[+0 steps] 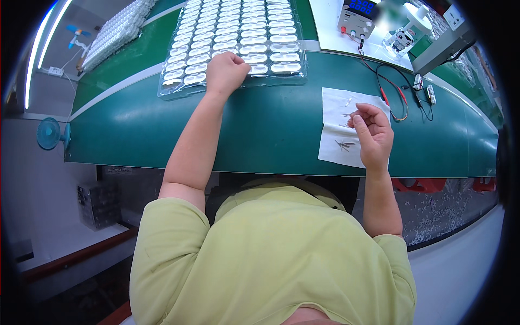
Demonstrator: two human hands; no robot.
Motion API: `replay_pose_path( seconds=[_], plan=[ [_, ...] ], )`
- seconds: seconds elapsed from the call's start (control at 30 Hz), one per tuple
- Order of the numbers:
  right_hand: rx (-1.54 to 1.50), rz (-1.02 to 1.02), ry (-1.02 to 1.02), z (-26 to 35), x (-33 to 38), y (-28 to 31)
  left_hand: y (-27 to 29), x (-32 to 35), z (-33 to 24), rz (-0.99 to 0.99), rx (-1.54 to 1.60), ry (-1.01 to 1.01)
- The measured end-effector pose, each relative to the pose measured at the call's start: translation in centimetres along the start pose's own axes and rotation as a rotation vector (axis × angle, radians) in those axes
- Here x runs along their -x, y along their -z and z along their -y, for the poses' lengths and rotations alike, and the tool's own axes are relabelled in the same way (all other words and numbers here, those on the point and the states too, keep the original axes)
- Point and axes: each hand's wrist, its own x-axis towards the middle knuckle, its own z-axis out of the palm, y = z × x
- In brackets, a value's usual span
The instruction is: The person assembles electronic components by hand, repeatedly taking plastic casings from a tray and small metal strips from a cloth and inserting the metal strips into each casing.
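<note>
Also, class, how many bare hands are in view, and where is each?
2: the left hand over the near rows of white oval cases in the clear tray; the right hand over the right edge of the white sheet. No other hands show.

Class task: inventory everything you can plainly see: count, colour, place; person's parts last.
Flat workbench: one, green, centre
Plastic tray: one, clear, top centre
Oval pieces: many, white, in tray
Bumpy stack: one, white, upper left
Creased sheet: one, white, right
Thin slivers: several, brownish, on sheet
Power supply: one, grey, upper right
Thin leads: several, red/black, right
Small oblong pieces: two, white, beside leads
Round fan: one, teal, left edge
Tube lights: two, white, upper left
Plastic parts: two, red, beneath bench
Short-sleeved shirt: one, yellow-green, bottom
Left hand: one, bare, over tray
Right hand: one, bare, over sheet
</note>
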Motion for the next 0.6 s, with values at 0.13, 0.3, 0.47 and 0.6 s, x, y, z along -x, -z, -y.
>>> replay_pose_path(
  seconds=[0.13,0.3,0.47,0.6],
  plan=[
    [0.115,-0.106,0.049,0.9,0.4,2.3,0.4,-1.3,-1.0,-0.123,-0.225,-0.303],
    [0.337,-0.059,-0.075,2.2,-0.6,4.8,0.3,-6.2,0.4,0.124,-0.388,-0.386],
    [0.709,0.185,-0.118,3.4,0.0,4.9,0.6,-5.7,-1.1,0.166,-0.51,-0.416],
    [0.886,0.335,-0.061,2.9,0.3,5.4,0.3,-4.9,-1.0,0.088,-0.549,-0.55]
  ],
)
